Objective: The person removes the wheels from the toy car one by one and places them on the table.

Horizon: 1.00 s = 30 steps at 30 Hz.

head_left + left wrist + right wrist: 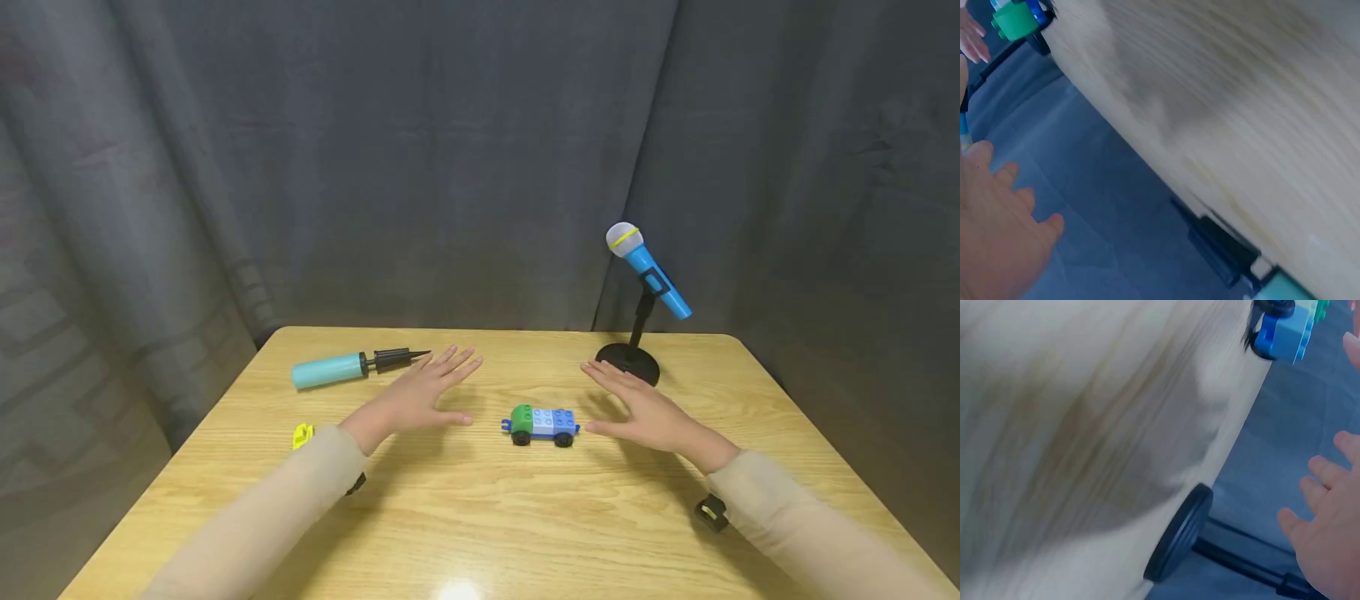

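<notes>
Left hand (420,393) and right hand (645,412) flat, fingers spread, flanking toy car (543,424), long axis left-right, green cab leftward.

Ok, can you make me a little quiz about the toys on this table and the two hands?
1. True or false: the left hand holds the toy car.
2. What stands behind the right hand? A) a blue microphone on a stand B) a red cup C) a book
3. What lies at the back left of the table, beyond the left hand?

Key:
1. False; both hands are open, either side of the car.
2. A, the microphone.
3. The teal pump.
</notes>
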Tool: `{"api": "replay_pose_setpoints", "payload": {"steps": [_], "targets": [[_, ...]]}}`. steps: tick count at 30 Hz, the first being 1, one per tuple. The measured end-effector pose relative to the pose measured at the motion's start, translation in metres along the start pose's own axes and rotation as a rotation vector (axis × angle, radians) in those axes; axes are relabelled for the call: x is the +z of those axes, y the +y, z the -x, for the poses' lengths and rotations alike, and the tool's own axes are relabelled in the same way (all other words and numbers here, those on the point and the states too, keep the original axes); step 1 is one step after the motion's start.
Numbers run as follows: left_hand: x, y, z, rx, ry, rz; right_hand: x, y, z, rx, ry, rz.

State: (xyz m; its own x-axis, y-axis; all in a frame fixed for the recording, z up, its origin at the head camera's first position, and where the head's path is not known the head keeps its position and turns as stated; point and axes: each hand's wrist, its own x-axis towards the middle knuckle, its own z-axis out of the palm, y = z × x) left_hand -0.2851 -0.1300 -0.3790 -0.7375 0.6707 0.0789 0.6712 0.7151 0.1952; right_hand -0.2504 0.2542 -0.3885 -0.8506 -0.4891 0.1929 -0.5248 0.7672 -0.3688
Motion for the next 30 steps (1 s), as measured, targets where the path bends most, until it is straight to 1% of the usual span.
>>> {"api": "replay_pose_setpoints", "payload": {"steps": [2, 4, 8, 14, 18, 20, 24, 28, 30], "targets": [[0.003, 0.004, -0.004, 0.007, -0.006, 0.086, 0.004, -0.001, -0.002, 0.016, -0.002, -0.066], [0.007, 0.009, -0.007, -0.004, -0.017, 0.212, 0.008, -0.002, -0.004, 0.030, 0.001, -0.125], [0.015, 0.019, -0.014, -0.057, -0.031, 0.463, 0.015, -0.004, -0.008, 0.043, 0.000, -0.235], [0.027, 0.031, -0.026, -0.120, -0.024, 0.697, 0.022, -0.004, -0.014, 0.088, -0.034, -0.440], [0.034, 0.039, -0.032, -0.177, -0.023, 0.869, 0.026, -0.004, -0.015, 0.126, -0.055, -0.515], [0.038, 0.044, -0.034, -0.211, -0.018, 0.929, 0.029, -0.004, -0.016, 0.140, -0.065, -0.540], [0.044, 0.049, -0.037, -0.279, -0.012, 1.007, 0.033, -0.005, -0.017, 0.168, -0.091, -0.632], [0.050, 0.051, -0.040, -0.318, 0.000, 1.038, 0.034, -0.009, -0.019, 0.210, -0.108, -0.682], [0.053, 0.053, -0.042, -0.328, 0.002, 1.037, 0.036, -0.010, -0.019, 0.236, -0.109, -0.680]]}}
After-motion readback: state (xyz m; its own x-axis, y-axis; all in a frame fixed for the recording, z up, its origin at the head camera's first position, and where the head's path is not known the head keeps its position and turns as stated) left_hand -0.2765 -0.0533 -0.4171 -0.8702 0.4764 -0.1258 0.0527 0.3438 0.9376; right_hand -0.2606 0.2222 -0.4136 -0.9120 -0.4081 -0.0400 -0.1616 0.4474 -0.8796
